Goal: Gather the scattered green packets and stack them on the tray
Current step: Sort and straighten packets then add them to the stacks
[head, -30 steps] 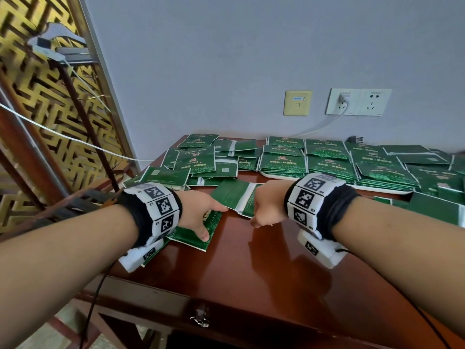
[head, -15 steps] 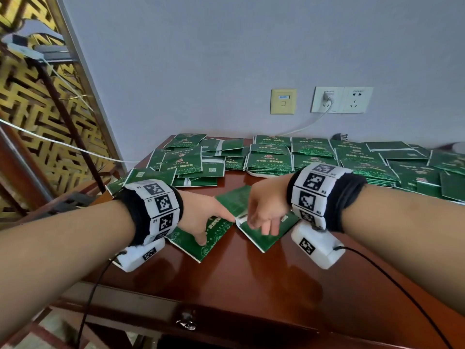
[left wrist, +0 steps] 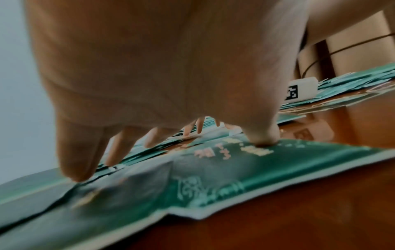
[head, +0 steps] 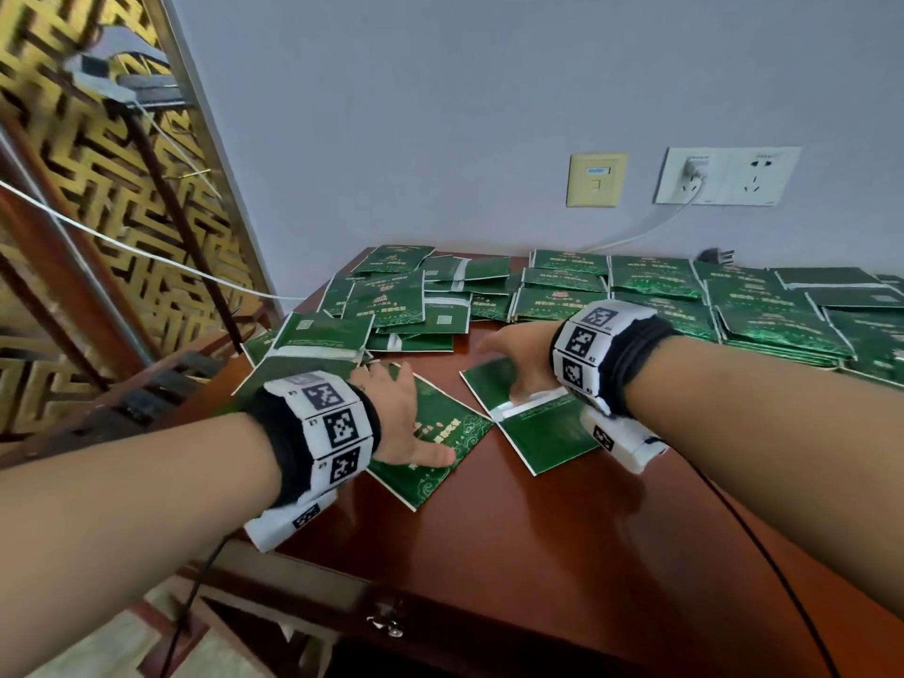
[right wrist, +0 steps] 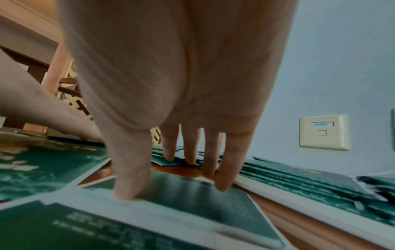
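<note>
A glossy red-brown wooden counter (head: 562,530) has bare polished room along its near edge. Flat, shiny green foil packets (head: 660,305) with white borders crowd the wall side. The left hand (head: 398,413) presses spread fingers on one patterned packet (head: 442,462); the right hand (head: 518,357), fingers straight, presses a neighbouring plain-backed packet (head: 543,433).

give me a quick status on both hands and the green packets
Left hand open, fingers pressing a flat green foil packet on the red-brown wooden table. Right hand open, on another green packet. Nothing lifted; no obstruction.
</note>
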A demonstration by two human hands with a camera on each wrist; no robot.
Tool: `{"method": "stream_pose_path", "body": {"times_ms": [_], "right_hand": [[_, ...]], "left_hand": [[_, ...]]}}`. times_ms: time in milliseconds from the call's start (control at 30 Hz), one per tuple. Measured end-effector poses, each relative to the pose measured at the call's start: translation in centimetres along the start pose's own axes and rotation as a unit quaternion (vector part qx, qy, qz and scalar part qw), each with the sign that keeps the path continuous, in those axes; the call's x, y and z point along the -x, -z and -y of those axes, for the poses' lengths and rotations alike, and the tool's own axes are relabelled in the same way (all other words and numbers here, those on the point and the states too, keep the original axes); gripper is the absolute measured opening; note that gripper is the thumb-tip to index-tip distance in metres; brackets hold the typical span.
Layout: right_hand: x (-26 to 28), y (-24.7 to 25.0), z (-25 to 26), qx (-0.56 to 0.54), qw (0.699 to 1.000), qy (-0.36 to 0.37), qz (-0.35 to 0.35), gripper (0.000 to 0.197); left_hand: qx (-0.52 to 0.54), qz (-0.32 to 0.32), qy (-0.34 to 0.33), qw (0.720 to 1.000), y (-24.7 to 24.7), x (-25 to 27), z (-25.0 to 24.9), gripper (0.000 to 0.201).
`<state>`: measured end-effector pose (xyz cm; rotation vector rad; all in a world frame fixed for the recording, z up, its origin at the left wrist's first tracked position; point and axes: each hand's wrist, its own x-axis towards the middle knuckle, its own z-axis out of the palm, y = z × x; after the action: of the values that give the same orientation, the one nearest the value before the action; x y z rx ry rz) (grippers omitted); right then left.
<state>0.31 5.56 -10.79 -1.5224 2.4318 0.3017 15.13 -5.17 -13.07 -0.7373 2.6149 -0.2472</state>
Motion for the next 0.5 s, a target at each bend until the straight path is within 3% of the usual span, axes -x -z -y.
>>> {"method": "stream_pose_path", "body": {"times_ms": [133,300,400,500], "right_hand": [[-1.6,0.1,-0.3,0.078,0.995,-0.01,0.056,0.069],[-1.5,0.0,-1.3,0.132,0.985,-0.071,0.084,0.082],[-0.8,-0.5,-1.7,0.063,0.993,-0.091,0.047,0.07],[0.1,-0.4,-2.2,0.009,0.994,-0.107,-0.036,0.05]], "left_hand": [[0.033,0.035,-0.027,0.998,0.1,-0.5,0.0,0.128],[0.125,-0.007,-0.128,0.984,0.2,-0.8,0.2,0.124],[0.166,-0.048,-0.17,0.97,0.4,-0.6,0.0,0.122],[0.202,-0.111,-0.182,0.956,0.7,-0.6,-0.1,0.104]]}}
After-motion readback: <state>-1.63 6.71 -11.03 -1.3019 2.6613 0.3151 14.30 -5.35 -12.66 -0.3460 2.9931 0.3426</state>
